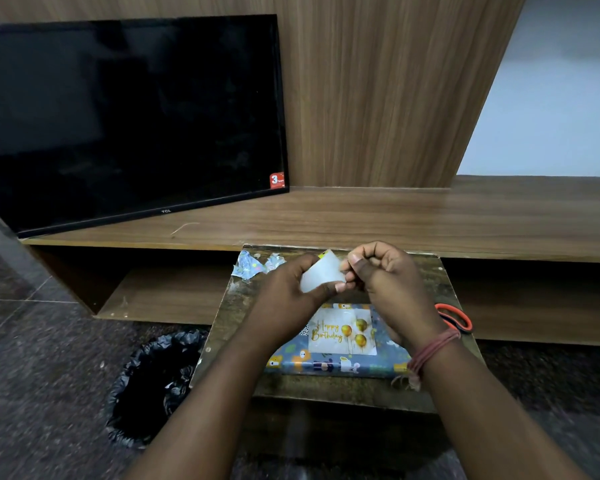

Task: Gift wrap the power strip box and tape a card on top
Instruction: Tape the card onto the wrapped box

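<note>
Both hands, left hand (291, 289) and right hand (385, 282), are pinched on a tape roll (321, 271) above the wrapped box (336, 365).

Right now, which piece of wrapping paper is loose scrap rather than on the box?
The crumpled scrap at the small table's far-left corner, lying loose. The other paper is folded flat around the box, with the Happy Birthday card on top.

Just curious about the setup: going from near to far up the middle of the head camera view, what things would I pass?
Wrapped box → birthday card on top of it → the two hands, left hand and right hand, holding a tape roll → wooden shelf → wood wall panel.
</note>
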The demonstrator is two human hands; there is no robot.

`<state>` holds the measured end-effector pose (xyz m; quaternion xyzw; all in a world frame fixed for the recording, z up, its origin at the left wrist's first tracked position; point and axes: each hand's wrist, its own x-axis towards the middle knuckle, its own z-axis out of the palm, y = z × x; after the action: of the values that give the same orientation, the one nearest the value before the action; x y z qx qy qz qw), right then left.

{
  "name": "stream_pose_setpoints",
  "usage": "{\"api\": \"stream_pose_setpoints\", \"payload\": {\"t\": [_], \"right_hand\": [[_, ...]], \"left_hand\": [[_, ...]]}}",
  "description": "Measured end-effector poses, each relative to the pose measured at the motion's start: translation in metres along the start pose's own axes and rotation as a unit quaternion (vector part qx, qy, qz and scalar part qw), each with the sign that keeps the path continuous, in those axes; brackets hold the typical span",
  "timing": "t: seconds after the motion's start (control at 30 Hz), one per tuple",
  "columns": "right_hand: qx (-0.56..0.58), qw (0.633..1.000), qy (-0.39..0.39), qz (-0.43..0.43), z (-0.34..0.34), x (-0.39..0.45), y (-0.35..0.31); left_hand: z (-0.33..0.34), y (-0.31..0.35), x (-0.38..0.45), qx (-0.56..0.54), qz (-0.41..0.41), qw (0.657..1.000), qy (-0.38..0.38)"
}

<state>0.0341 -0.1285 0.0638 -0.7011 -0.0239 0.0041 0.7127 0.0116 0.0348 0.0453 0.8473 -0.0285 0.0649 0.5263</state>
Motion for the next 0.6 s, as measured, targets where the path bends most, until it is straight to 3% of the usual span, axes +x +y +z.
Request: {"api": "stream_pose_setpoints", "payload": {"t": [0.1, 0.3, 0.6], "right_hand": [[0.061, 0.998, -0.029, 0.011, 0.005, -0.002, -0.003], [0.050, 0.997, 0.030, 0.042, -0.001, -0.001, -0.005], [0.086, 0.993, 0.002, 0.076, -0.003, 0.002, -0.010]], "left_hand": [[-0.005, 0.003, 0.002, -0.004, -0.003, 1.000, 0.006], [-0.011, 0.002, 0.001, -0.010, -0.025, 0.999, -0.032], [-0.016, -0.001, 0.002, -0.078, -0.016, 0.997, -0.023]]}}
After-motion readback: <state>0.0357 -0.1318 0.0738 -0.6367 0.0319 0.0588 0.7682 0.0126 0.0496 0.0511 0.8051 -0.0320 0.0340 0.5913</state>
